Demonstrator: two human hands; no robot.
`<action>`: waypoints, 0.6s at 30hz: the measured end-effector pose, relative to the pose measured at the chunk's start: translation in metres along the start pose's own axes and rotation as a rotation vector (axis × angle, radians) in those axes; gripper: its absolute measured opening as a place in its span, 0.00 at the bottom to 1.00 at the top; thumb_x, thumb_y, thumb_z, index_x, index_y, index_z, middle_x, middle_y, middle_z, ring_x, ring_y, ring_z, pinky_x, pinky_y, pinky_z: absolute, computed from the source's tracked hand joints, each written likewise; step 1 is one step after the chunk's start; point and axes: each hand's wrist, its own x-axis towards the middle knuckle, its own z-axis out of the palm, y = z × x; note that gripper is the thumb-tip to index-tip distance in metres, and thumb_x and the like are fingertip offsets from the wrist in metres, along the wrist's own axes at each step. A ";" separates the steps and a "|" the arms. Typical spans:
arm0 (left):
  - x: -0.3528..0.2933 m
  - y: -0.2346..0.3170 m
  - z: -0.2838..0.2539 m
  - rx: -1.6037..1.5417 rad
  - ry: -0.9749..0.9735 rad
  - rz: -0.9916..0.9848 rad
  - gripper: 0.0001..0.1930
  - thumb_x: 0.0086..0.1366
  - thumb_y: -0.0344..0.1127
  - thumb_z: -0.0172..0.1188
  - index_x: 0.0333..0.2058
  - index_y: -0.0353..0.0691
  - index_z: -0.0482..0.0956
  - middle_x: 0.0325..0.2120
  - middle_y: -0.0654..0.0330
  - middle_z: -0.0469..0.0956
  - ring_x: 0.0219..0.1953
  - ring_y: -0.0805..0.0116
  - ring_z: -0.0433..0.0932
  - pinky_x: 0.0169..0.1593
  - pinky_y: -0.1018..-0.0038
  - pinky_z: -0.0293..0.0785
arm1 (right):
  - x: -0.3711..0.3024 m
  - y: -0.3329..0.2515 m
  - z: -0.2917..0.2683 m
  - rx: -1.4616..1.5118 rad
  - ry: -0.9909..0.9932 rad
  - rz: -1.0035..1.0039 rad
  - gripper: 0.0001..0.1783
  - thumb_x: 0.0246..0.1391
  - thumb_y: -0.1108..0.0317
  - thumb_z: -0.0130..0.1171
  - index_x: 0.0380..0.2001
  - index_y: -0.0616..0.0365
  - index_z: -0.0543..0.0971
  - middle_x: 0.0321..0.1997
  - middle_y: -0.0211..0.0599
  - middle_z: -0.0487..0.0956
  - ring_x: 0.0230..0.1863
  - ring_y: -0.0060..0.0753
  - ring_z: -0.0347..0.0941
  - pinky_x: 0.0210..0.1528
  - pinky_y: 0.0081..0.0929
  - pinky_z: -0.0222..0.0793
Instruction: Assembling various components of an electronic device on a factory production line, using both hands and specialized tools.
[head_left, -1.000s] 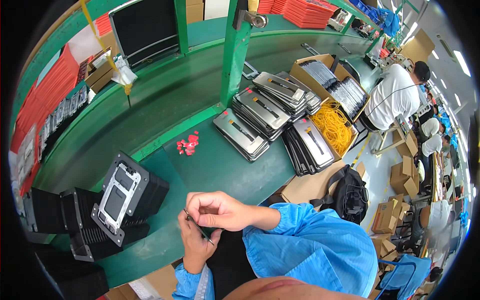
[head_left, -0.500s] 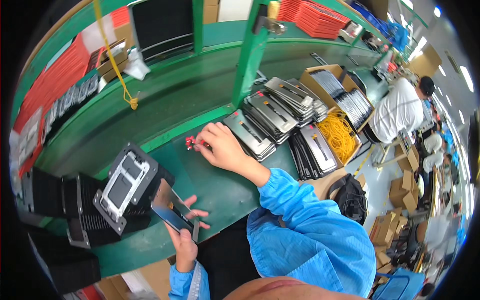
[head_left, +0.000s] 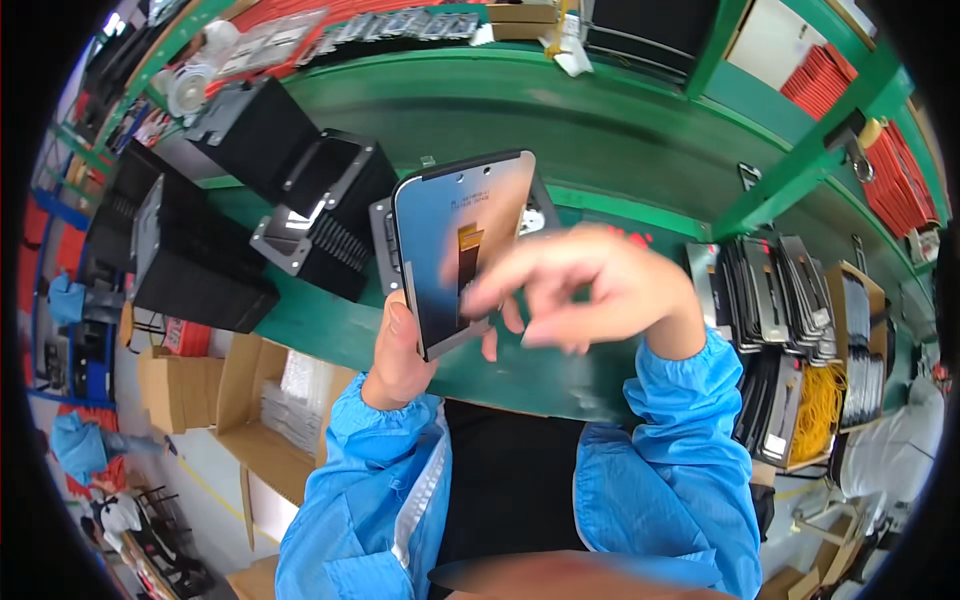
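My left hand (head_left: 398,350) grips a phone display panel (head_left: 425,235) by its lower edge, thumb on its left side and fingertips showing past the right. The panel is tilted, with its silvery back up and a dark and orange flex cable (head_left: 468,250) on it. Over the panel's lower right hangs my right hand (head_left: 610,290), smeared by motion, index finger reaching toward the cable; whether it touches the panel or holds anything small, I cannot tell. Small red pieces (head_left: 632,238) lie on the green bench (head_left: 570,385) behind the right hand.
Black slotted racks (head_left: 345,215) stand on the left. To the right are stacked display panels (head_left: 755,290), a heap of yellow rubber bands (head_left: 818,410) and a carton of panels (head_left: 862,330). A green post (head_left: 800,150) rises at the back right. An open cardboard box (head_left: 255,425) sits below left.
My right hand has left the red pieces and come over to the panel. The panel is raised and more upright in my left hand. My view has swung left.
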 end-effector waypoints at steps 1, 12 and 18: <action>-0.001 0.003 -0.002 -0.044 -0.016 -0.005 0.54 0.70 0.79 0.39 0.72 0.31 0.61 0.67 0.40 0.69 0.50 0.57 0.82 0.40 0.68 0.81 | 0.001 -0.005 -0.001 0.101 0.149 -0.131 0.25 0.69 0.71 0.60 0.67 0.58 0.73 0.29 0.30 0.83 0.21 0.16 0.76 0.24 0.17 0.69; 0.010 0.018 -0.020 0.451 0.170 0.152 0.51 0.68 0.75 0.50 0.72 0.34 0.60 0.60 0.44 0.75 0.54 0.57 0.79 0.49 0.66 0.78 | -0.003 0.010 -0.026 -0.258 0.064 0.007 0.17 0.70 0.64 0.59 0.59 0.56 0.80 0.28 0.27 0.83 0.23 0.18 0.79 0.25 0.19 0.69; 0.035 0.032 -0.062 0.992 0.233 0.237 0.40 0.62 0.50 0.69 0.68 0.32 0.70 0.55 0.54 0.78 0.55 0.62 0.77 0.58 0.68 0.73 | -0.026 0.024 -0.061 -0.431 0.714 -0.081 0.13 0.70 0.61 0.61 0.48 0.59 0.83 0.23 0.25 0.78 0.25 0.12 0.72 0.26 0.18 0.67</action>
